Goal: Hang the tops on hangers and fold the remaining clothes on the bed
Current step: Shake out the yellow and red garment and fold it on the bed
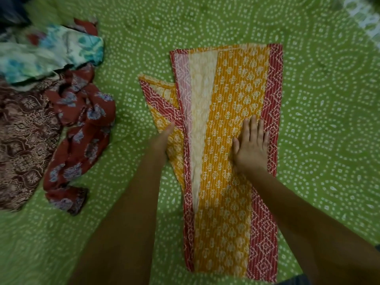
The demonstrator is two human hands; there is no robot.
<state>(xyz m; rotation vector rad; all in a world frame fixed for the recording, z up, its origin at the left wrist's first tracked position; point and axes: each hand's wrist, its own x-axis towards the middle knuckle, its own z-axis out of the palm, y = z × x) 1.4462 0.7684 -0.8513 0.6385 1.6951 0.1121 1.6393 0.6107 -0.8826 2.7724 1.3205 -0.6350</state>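
Garment: an orange cloth with red borders [232, 140] lies folded lengthwise on the green dotted bedspread [329, 120], mid-frame.
Right hand [251, 147]: flat on the orange panel, fingers straight and slightly spread, pressing down.
Left hand [161, 140]: at the cloth's left flap, fingers hidden under the fabric; grip cannot be told.
Pile: a red floral garment [82, 130], a maroon patterned one [22, 130] and a teal floral one [53, 54] lie crumpled at the left.

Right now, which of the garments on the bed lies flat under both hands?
The orange garment with red borders; the left hand and right hand rest on it. The others lie crumpled aside, untouched.
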